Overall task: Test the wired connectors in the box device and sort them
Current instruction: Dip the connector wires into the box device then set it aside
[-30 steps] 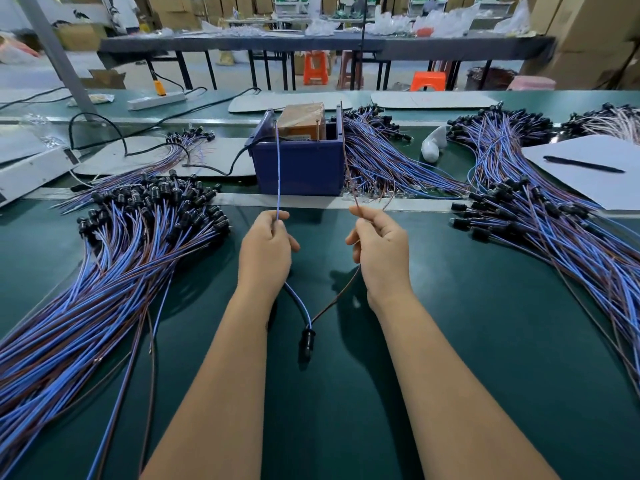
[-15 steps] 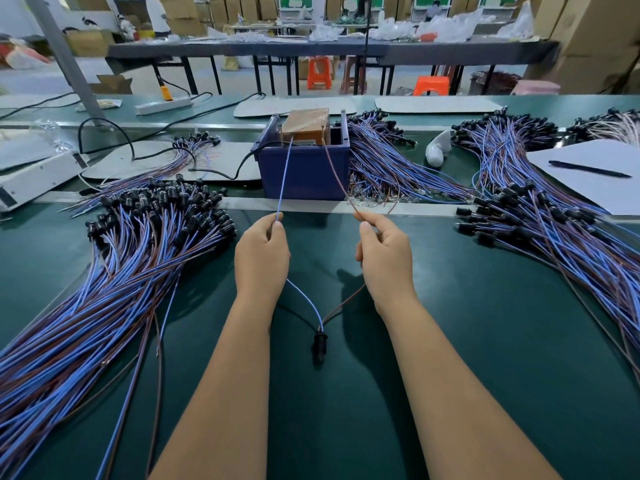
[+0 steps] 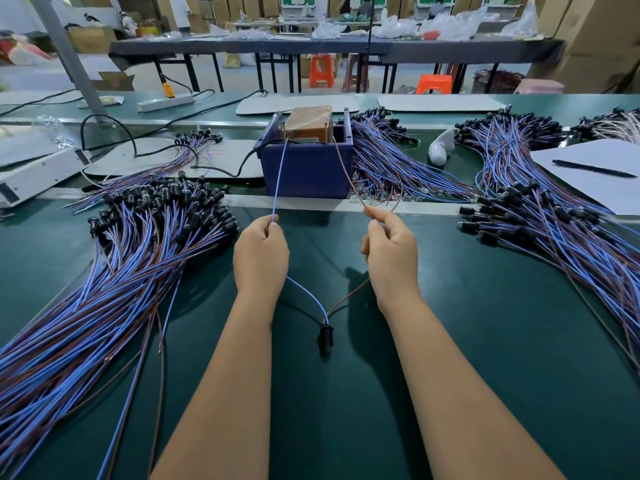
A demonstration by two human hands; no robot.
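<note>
Head view: connector [image 3: 326,335] below fingers [image 3: 273,226] (dangling)

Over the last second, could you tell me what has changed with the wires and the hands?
The blue wire and brown wire now both reach into the blue box; earlier the brown end was near the right hand. The hands moved slightly apart. The left hand still pinches blue, and the black connector still lies between the forearms.

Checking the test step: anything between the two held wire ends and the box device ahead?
Nothing visible. The left hand pinches the blue wire and the right hand pinches the brown wire; both run over bare green mat up to the top of the blue box device. The wire bundles lie off to the sides.
</note>
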